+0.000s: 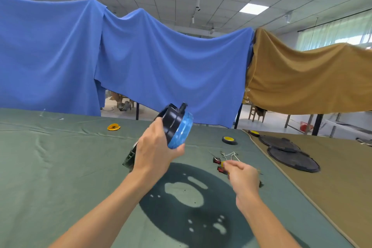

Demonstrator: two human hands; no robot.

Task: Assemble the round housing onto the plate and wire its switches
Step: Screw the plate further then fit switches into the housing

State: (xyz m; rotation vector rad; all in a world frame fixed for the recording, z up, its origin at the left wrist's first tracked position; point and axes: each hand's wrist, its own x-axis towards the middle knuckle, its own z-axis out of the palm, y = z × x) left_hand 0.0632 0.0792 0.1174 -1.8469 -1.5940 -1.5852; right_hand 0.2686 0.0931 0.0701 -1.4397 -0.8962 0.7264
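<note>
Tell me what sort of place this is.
Probably an assembly workshop: long tables under green cloth and tan cloth, flat black round plates overlapping on the tan one, hung blue cloth sheets as screens.

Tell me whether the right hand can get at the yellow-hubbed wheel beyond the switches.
Probably yes. The wheel lies in the open on the green cloth just past the right hand, nothing between. But its fingers seem to pinch the switches, so free them first.
</note>
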